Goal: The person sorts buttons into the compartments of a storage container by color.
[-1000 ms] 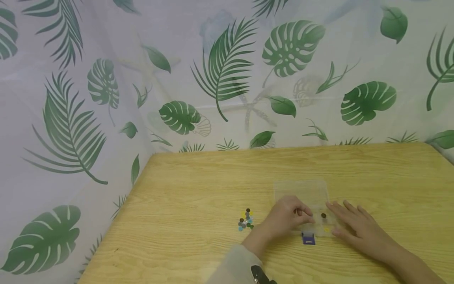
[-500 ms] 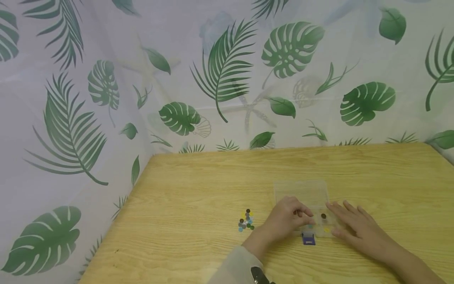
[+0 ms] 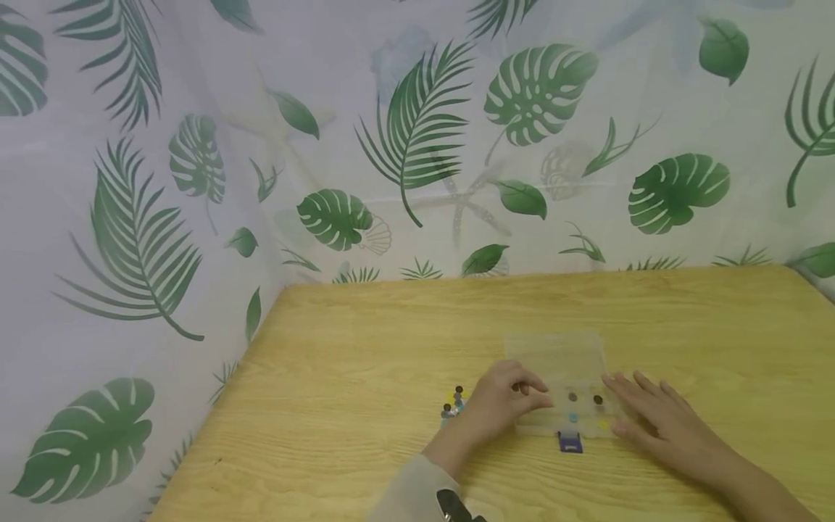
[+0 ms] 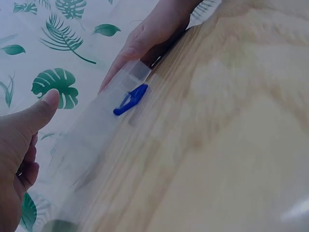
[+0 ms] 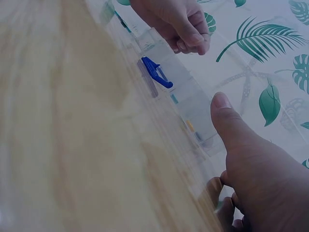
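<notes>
A clear plastic box [image 3: 553, 355] with compartments lies open on the table, its lid laid back behind it. A blue latch [image 3: 570, 442] sticks out from its front side. Inside are small round button-like discs: a teal disc [image 3: 572, 417], a brown one, a black one and a yellow one. My left hand [image 3: 499, 406] hovers over the box's left side, fingers loosely bent, with nothing visible between thumb and fingertips. My right hand [image 3: 672, 424] rests along the box's right edge, fingers stretched out. The left forearm partly hides the pile of loose discs [image 3: 459, 391].
The wooden table [image 3: 365, 348] stretches left of and behind the box. Behind it hangs a white cloth [image 3: 430, 130] printed with green leaves. A dark watch [image 3: 453, 505] sits at the left sleeve.
My left hand has let go of the teal disc, now lying in a front compartment, and has moved left, uncovering the brown disc. The right hand stays at the box's edge.
</notes>
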The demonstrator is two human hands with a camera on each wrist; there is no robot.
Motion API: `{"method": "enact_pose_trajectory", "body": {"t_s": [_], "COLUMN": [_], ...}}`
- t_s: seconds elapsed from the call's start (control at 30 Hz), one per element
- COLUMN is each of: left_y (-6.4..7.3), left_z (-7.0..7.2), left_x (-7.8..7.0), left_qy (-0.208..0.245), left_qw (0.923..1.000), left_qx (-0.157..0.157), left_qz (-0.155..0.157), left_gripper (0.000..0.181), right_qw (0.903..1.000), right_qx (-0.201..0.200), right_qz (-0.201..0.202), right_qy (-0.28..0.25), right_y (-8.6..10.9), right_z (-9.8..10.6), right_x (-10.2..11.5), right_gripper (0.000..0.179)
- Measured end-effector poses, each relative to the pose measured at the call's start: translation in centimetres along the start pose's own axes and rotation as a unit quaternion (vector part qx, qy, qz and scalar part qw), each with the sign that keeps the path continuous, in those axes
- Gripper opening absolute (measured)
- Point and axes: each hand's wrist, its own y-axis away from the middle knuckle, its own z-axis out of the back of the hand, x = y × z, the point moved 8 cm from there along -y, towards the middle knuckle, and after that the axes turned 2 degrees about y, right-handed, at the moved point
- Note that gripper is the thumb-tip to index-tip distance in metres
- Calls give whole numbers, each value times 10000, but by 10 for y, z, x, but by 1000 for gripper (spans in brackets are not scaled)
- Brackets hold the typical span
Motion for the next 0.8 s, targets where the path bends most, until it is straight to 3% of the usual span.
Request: {"method": "enact_pose_trajectory", "body": {"t_s": [0.23,0.67,0.8], "left_y": [12,44,50], "left_z": [23,67,78], "left_x": [14,45,52], "left_qy": [377,156,216], "left_qw": [9985,9978,9957], "left_qx": [-250,-468,-546], "left_qz": [303,436,717], "left_gripper": [16,27,28], "right_qw": [10000,9999,9999], "right_qx": [-46,-115,-146], "right_qz": [40,71,83], "right_qy": [-32,-53,-35], "right_y": [1,1,0], "right_z": [1,0,1], "right_x": [-2,-4,-3], "right_gripper": [64,63,63]}}
